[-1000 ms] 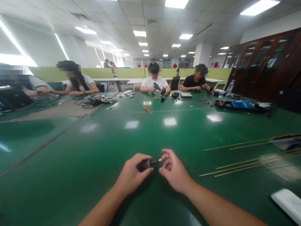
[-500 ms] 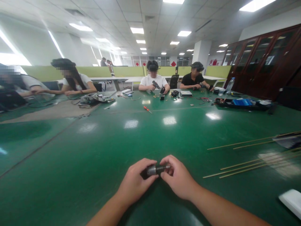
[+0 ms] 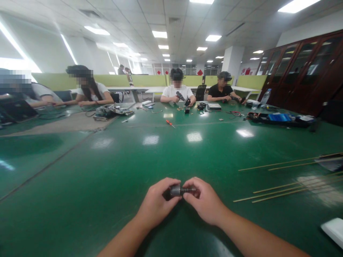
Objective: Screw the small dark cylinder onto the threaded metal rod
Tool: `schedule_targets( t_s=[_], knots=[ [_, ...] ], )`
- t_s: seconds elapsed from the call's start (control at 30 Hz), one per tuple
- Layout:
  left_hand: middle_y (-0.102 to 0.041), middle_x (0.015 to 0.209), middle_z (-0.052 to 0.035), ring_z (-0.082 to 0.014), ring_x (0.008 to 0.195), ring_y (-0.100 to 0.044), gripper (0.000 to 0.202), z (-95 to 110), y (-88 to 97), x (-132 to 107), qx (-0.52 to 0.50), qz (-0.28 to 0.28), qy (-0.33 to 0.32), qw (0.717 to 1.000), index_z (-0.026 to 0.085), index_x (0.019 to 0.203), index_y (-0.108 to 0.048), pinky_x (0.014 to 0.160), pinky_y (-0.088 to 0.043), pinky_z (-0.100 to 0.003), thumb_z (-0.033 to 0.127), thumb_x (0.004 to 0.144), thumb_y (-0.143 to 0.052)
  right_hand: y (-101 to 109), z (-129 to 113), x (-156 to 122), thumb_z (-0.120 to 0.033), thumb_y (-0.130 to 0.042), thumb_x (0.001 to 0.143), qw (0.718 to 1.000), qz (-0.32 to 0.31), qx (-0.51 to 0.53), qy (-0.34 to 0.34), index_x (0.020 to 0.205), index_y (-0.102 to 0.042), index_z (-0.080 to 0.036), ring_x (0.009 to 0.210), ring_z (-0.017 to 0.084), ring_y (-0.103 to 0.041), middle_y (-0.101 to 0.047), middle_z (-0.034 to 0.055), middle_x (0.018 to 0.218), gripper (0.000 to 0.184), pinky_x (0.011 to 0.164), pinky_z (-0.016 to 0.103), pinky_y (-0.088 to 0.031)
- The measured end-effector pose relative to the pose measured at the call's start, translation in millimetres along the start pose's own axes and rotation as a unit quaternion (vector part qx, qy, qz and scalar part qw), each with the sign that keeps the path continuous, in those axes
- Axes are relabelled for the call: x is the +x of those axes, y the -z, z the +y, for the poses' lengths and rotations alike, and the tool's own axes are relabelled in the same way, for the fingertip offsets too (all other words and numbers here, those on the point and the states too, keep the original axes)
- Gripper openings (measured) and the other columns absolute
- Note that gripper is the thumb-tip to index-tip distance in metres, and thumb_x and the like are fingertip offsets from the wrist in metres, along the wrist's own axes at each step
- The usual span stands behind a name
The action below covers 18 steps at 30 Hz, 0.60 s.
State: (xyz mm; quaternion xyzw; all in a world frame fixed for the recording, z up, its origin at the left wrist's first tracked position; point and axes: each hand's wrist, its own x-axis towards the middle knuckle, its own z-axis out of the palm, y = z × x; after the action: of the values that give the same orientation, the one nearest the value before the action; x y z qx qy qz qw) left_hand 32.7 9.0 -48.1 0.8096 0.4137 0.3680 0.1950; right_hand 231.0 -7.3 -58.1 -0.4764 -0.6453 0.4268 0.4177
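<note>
In the head view, my left hand (image 3: 158,200) is closed around a short metal cylinder (image 3: 175,190), silver at its front and dark where it sits in the palm. From its right end sticks out a thin, dark ridged shaft (image 3: 185,190), which lies level. The thumb and fingers of my right hand (image 3: 206,200) pinch this shaft near its tip. Both hands are close together above the green table (image 3: 128,157). My fingers and palm hide part of the cylinder and of the shaft's end, so its exact kind cannot be made out.
Thin sticks (image 3: 278,189) lie at the right, near a white object (image 3: 333,230) at the edge. Farther off is a red screwdriver (image 3: 169,123). Across the table sit several people; one holds a power drill (image 3: 180,95). A black tray (image 3: 278,119) stands at the far right.
The whole view has shifted slightly. My right fingers have moved a little along the shaft, and more of its thin ridged length shows. My left hand keeps its grip on the cylinder.
</note>
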Motion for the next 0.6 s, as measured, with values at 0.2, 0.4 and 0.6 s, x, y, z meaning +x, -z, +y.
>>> schedule_targets(
  t_s=[0.2,0.4,0.6],
  knots=[
    [-0.071,0.094,-0.0027,-0.0176,0.085,-0.066,0.019,5.8,1.6,-0.5,0.007,0.001,0.001,1.0,0.023,0.1,-0.066,0.078,-0.053,-0.028,0.022,0.08,-0.068,0.7,-0.4,-0.3,-0.015,-0.064,0.078,1.0,-0.004,-0.007,0.007,0.09,-0.068,-0.022,0.073,0.015,-0.056,-0.062,0.0001,0.085,0.014,0.065,0.026,-0.043],
    [-0.07,0.092,-0.0021,-0.0168,0.084,-0.066,0.017,7.7,1.8,-1.3,-0.002,-0.002,0.003,1.0,0.023,0.098,-0.066,0.078,-0.052,-0.027,0.02,0.081,-0.068,1.8,0.3,0.1,-0.017,-0.065,0.079,1.0,-0.005,-0.009,0.014,0.089,-0.068,-0.021,0.074,0.015,-0.057,-0.062,0.0001,0.084,0.011,0.066,0.025,-0.043],
    [-0.07,0.092,-0.0003,-0.0157,0.084,-0.066,0.019,6.8,1.0,-1.7,-0.003,0.002,0.004,1.0,0.024,0.097,-0.067,0.077,-0.051,-0.025,0.018,0.079,-0.069,1.9,1.3,-0.7,-0.018,-0.063,0.08,1.0,-0.005,-0.016,0.014,0.089,-0.068,-0.02,0.073,0.015,-0.057,-0.063,0.0,0.084,0.011,0.066,0.025,-0.043]
  ],
)
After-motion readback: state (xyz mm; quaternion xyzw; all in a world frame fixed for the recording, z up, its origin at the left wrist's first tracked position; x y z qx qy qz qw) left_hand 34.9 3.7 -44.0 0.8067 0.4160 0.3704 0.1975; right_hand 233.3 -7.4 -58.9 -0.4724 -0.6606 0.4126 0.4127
